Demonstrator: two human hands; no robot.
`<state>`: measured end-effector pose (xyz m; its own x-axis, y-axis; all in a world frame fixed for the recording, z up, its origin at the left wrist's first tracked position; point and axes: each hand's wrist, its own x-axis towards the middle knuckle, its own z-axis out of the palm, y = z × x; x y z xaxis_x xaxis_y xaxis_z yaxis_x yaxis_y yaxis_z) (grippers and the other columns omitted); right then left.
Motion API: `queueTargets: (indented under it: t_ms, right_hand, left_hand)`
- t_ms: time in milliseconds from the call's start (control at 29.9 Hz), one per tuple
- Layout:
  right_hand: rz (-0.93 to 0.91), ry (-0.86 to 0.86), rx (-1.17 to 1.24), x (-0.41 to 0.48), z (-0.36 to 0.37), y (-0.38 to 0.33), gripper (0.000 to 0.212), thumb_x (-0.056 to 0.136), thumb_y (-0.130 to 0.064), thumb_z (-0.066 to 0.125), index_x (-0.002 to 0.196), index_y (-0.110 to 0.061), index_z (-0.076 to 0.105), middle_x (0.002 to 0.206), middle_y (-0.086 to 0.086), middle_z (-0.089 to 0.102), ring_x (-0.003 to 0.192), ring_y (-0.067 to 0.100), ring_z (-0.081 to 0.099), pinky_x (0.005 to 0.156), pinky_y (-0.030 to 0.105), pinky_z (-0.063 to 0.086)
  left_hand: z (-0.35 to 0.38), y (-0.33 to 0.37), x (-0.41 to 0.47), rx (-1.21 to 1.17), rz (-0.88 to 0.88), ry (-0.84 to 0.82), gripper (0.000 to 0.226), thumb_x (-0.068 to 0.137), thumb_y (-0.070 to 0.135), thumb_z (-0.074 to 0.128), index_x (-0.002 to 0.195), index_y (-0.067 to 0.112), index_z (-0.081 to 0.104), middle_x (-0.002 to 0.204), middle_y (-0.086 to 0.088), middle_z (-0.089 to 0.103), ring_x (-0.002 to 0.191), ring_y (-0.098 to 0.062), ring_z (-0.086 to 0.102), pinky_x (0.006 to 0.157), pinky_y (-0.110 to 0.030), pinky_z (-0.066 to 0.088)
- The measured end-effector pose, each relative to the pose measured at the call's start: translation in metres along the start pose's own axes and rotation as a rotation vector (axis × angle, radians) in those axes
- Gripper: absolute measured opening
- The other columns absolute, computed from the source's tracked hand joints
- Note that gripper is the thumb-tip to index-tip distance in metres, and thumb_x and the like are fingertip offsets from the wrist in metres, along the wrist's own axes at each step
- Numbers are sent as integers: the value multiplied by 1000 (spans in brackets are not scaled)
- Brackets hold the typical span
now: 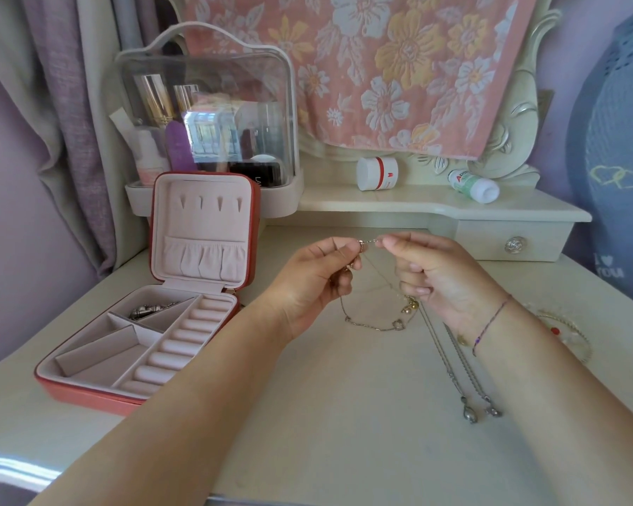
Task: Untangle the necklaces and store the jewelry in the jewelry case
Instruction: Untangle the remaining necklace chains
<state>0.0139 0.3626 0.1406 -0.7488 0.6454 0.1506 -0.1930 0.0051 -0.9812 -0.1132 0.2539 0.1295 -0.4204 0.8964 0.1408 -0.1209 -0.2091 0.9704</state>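
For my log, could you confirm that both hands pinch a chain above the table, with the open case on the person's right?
Not quite: the head view shows the open case on the person's left. The left hand and right hand do pinch a chain above the table.

left hand (318,275): pinches necklace (370,242) | right hand (435,275): pinches same chain, apparently near clasp | jewelry case (88,394): open, left side of surface (344,414)
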Motion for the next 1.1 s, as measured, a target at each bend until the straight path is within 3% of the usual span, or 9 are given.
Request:
queueTargets:
  t_ms: [234,468,602,702,903,1003,1103]
  right_hand:
    - [-22,6,185,2,5,0,18,96,-6,46,81,-11,55,61,0,45,48,10,35,47,19,32]
    - [-32,26,157,4,2,1,19,96,-5,44,81,-11,54,62,-1,38,50,9,30,47,17,24]
    - [-46,36,168,4,-1,1,17,96,-7,46,82,-12,54,61,-2,36,49,8,29,46,16,25]
    - [-70,25,146,3,-1,0,15,94,-9,50,80,-12,54,59,-4,37,50,8,29,47,16,24]
    - [-87,6,121,0,0,-3,15,93,-10,54,78,-11,55,54,-8,35,48,6,26,45,15,23]
    - [-98,12,80,-2,0,-3,13,91,-13,57,78,-12,58,50,-10,30,45,6,23,43,15,23]
    - [-105,37,40,-2,0,-3,13,90,-15,58,78,-13,61,47,-11,26,42,6,20,43,18,17]
  left_hand:
    - [0,2,-1,-15,-2,-1,11,97,8,52,102,15,59,65,2,55,48,-7,32,47,-16,28]
    - [1,5,-2,4,-33,-26,19,97,2,41,91,16,53,65,-1,53,47,-9,26,47,-21,18]
    - [2,1,-3,165,-19,-18,17,98,14,49,101,11,66,75,0,64,51,-10,35,50,-21,25]
    - [2,-1,-5,241,-2,-20,20,97,24,55,100,15,72,80,3,67,58,-10,44,61,-23,35]
    - [3,1,-5,277,-37,-1,24,99,24,52,101,13,73,95,0,71,79,-11,59,68,-22,46]
    - [4,2,-6,235,-74,10,24,99,19,50,99,11,73,98,-3,69,79,-13,59,60,-22,50]
    - [3,2,-8,228,-89,10,21,95,6,51,101,9,72,95,-3,68,67,-12,59,47,-21,46]
